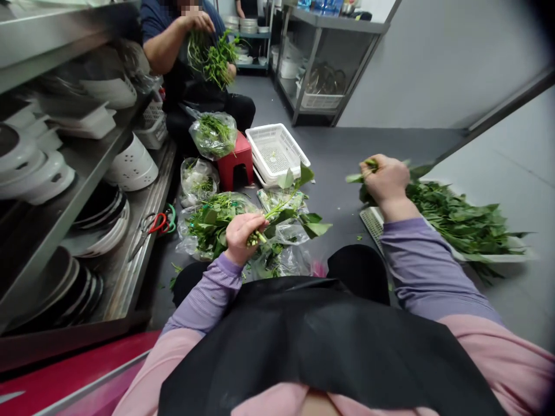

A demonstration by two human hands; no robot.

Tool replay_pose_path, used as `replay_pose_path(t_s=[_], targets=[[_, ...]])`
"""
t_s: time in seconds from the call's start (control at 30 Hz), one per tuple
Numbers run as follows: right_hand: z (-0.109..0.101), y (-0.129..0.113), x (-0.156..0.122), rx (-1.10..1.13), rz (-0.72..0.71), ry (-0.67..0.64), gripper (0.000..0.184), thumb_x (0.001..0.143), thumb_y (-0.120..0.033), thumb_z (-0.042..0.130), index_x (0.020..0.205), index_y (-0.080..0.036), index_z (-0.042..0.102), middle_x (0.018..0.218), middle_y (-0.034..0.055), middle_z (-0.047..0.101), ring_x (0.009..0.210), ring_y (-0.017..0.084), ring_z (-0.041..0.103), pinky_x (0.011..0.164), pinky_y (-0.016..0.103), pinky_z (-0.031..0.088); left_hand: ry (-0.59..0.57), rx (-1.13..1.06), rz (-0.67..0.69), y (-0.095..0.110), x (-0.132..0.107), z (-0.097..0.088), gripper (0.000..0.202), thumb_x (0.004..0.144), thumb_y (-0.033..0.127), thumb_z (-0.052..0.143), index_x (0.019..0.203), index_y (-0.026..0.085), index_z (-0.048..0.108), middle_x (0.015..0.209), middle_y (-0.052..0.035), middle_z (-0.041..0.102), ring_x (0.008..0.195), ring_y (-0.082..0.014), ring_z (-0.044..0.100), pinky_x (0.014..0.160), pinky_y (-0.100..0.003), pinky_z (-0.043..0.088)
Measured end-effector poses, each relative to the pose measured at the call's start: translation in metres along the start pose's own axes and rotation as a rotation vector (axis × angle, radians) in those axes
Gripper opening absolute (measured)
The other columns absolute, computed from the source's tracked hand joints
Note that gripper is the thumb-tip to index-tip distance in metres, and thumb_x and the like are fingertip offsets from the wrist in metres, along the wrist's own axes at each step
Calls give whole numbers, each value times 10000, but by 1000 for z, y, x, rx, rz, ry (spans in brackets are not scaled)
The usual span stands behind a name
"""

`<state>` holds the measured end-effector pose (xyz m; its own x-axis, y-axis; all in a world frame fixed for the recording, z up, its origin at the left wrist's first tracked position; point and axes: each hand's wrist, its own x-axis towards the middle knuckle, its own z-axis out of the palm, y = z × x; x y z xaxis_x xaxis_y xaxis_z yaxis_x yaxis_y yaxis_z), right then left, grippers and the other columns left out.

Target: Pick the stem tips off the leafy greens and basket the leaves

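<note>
My left hand point(244, 236) is closed round a small bunch of leafy green stems point(281, 207), with the cut ends poking out below the fist and the leaves pointing up and to the right. Out to the right, my right hand point(387, 180) grips some leafy greens point(356, 178), partly hidden by the fingers. Below the left hand, more leafy greens point(212, 222) lie on opened plastic bags point(295, 257) on the floor. Beyond the right forearm, a white basket point(498, 258) is heaped with green leaves point(468, 219).
A person point(173, 52) sits opposite, holding green herbs point(217, 58). Between us are a red stool point(236, 164) with a bag of greens point(213, 134) and stacked white baskets point(277, 150). Scissors point(156, 224) lie on the left shelf's edge, near plates point(104, 231). A wall stands right.
</note>
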<state>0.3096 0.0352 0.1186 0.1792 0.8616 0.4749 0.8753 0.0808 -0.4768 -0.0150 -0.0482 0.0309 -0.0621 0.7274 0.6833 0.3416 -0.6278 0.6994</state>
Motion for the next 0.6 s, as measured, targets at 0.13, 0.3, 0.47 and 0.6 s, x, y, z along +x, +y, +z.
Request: replay_pose_path(t_s=[0.13, 0.3, 0.47, 0.6], targets=[[6, -58, -29, -115, -515, -302, 239, 767, -301, 549, 931, -179, 673, 859, 97, 663, 770, 198, 570, 730, 326, 390, -67, 27, 77, -2, -2, -2, 118, 687, 303, 683, 765, 218, 663, 747, -51, 670, 750, -167, 620, 749, -327, 468], [30, -110, -52, -23, -741, -603, 269, 753, -292, 571, 982, -191, 671, 817, 69, 671, 775, 187, 578, 716, 297, 395, -133, -14, 124, 3, -3, -3, 108, 696, 282, 675, 783, 221, 660, 737, -46, 662, 726, -157, 609, 733, -331, 464], [47, -106, -56, 4, -742, -727, 266, 759, -332, 562, 952, -197, 686, 838, 69, 671, 759, 180, 581, 680, 273, 391, -127, -26, 108, 11, -5, 1, 90, 699, 259, 672, 780, 219, 664, 755, -48, 664, 730, -153, 610, 735, -307, 462], [50, -99, -68, -53, -732, -710, 286, 787, -324, 501, 969, -186, 673, 871, 75, 666, 764, 175, 577, 665, 259, 379, -16, 10, -54, 15, -3, 5, 94, 732, 280, 638, 778, 198, 650, 777, -55, 662, 737, -154, 606, 732, -285, 462]])
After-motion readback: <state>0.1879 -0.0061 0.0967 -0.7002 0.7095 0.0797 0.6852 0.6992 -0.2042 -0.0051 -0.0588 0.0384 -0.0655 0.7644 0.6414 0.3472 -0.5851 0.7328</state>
